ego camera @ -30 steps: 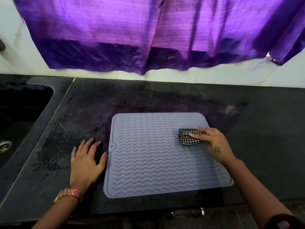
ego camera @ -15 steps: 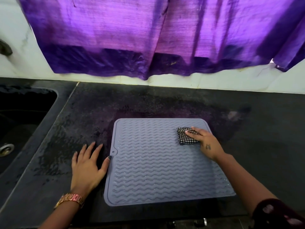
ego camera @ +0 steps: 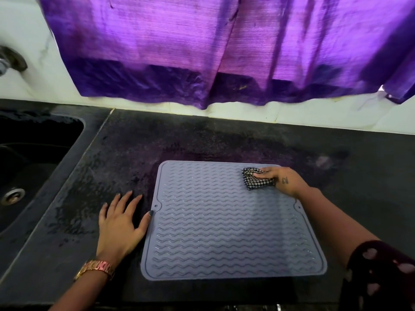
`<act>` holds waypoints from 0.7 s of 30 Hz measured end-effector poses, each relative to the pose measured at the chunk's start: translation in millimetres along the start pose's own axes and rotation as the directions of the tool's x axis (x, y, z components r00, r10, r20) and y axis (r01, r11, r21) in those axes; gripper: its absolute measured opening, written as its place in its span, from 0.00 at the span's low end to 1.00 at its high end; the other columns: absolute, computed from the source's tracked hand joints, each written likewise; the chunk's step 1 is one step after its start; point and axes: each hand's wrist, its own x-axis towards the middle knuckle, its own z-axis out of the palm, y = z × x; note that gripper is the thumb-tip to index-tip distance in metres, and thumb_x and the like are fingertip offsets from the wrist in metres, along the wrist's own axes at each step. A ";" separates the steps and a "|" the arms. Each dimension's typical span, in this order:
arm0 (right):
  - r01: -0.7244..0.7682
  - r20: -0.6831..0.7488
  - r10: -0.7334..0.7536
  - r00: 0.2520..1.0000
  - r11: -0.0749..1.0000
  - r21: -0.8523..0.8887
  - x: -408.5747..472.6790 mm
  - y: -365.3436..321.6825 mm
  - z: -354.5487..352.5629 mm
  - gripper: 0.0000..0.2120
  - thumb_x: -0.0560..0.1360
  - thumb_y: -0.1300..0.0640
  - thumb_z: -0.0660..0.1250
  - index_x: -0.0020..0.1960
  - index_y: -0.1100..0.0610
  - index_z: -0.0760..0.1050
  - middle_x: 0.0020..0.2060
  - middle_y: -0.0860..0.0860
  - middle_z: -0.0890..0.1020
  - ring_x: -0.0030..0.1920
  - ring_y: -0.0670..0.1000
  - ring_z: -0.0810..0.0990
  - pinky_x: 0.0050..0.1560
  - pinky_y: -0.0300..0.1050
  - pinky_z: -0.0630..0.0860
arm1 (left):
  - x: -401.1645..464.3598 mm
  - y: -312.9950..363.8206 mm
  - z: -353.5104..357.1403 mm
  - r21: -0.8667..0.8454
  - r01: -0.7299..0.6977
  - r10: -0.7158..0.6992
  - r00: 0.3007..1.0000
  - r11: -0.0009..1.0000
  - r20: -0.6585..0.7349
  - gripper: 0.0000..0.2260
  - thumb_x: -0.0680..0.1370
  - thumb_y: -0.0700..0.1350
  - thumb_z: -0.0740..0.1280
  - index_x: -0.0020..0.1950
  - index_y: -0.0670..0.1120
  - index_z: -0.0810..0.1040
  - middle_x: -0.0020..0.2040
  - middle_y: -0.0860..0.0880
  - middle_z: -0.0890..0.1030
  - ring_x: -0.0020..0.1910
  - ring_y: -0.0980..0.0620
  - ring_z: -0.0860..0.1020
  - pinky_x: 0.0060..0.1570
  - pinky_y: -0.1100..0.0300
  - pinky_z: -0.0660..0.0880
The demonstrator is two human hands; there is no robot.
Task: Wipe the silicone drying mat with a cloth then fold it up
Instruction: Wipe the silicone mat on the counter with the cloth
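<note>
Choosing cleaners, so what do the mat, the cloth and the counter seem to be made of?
Mat: likely silicone, matte grey-blue, with moulded wavy ridges and a raised rim. Cloth: woven fabric, black-and-white check, crumpled under the right hand. Counter: probably dark stone, speckled, dull with blotchy patches.

Dark counter (ego camera: pixel 235 140): grey mat (ego camera: pixel 224 232) flat at centre; left grip (ego camera: pixel 119 223) flat beside mat's left edge.
</note>
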 end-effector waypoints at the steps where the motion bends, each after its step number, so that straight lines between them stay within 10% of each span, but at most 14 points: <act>1: -0.006 -0.061 0.006 0.998 1.000 0.006 4.4 -2.2 -2.7 0.26 0.73 0.70 0.63 0.63 0.45 0.74 0.67 0.51 0.73 0.67 0.53 0.71 0.67 0.42 0.63 | 0.1 0.5 -0.4 0.002 0.000 0.000 1.000 1.000 -0.002 0.36 0.70 0.68 0.45 0.70 0.51 0.70 0.73 0.47 0.67 0.74 0.45 0.60 0.73 0.46 0.49; 17: -0.103 -0.122 0.077 0.990 0.969 -0.225 13.3 16.8 26.2 0.35 0.74 0.72 0.54 0.73 0.43 0.59 0.75 0.51 0.59 0.71 0.56 0.61 0.72 0.49 0.56 | 0.2 4.3 -3.0 0.005 0.022 -0.022 1.000 1.000 -0.008 0.36 0.70 0.68 0.45 0.70 0.53 0.70 0.73 0.50 0.67 0.74 0.47 0.59 0.73 0.48 0.48; 21: -0.085 0.004 0.085 0.996 0.995 -0.057 25.9 20.9 1.7 0.32 0.75 0.72 0.57 0.71 0.45 0.65 0.73 0.53 0.63 0.71 0.56 0.64 0.72 0.48 0.60 | -0.2 4.5 -4.2 0.004 0.015 -0.015 1.000 1.000 -0.011 0.36 0.70 0.68 0.45 0.69 0.52 0.71 0.73 0.49 0.67 0.74 0.47 0.59 0.73 0.48 0.49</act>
